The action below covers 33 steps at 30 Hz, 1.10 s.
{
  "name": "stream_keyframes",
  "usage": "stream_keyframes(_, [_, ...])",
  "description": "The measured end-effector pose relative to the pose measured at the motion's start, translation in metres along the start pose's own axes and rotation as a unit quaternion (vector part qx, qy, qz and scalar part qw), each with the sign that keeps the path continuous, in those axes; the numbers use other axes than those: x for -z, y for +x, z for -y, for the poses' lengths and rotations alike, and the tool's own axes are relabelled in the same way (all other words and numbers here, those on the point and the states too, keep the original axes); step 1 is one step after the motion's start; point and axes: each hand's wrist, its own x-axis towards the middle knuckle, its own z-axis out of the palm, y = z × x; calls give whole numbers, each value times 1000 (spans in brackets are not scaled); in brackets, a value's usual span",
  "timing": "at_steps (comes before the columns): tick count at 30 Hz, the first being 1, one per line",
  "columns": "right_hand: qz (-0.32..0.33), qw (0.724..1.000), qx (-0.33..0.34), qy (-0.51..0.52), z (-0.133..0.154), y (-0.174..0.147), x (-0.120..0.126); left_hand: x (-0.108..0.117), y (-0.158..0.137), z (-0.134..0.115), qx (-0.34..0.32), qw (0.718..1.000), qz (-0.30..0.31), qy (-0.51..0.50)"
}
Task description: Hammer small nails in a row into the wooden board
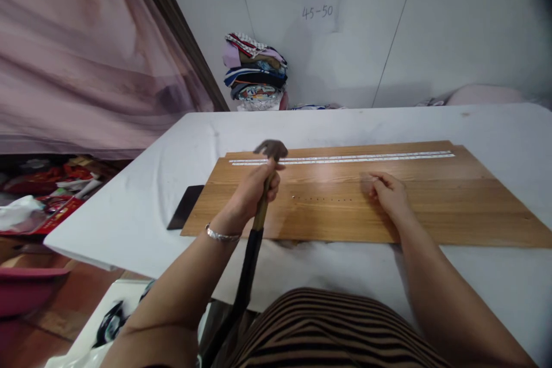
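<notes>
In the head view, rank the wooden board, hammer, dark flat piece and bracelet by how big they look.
Largest to smallest:
1. wooden board
2. hammer
3. dark flat piece
4. bracelet
The hammer's handle reaches toward the camera, so this is apparent size only.

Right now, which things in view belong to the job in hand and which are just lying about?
Belong, it seems:
hammer, in the left hand
wooden board, below the right hand
two white strips on it, role unclear

Apparently lying about:
dark flat piece
folded cloth stack
</notes>
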Motion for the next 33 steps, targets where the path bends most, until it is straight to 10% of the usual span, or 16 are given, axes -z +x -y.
stream_keyframes(7, [263,953,3,150,63,-48,-14,-47,26,-52,-177,967,-84,-164])
stream_keyframes(13, [451,848,-59,271,93,-83,-11,-100,8,20,-81,987,-15,-139])
stream_keyframes(19, [422,867,-93,248,88,-87,-26,-119,-5,70,-50,997,-31,-49])
stream_keyframes(26, [422,881,-73,203,92,-94,-31,-71,-19,100,-47,991,121,31])
stream_keyframes(29, [413,883,-82,207,90,-100,-36,-24,-24,110,-90,977,21,192])
stream_keyframes(33, [383,900,-98,185,80,-107,-47,30,-28,120,-183,872,-116,439])
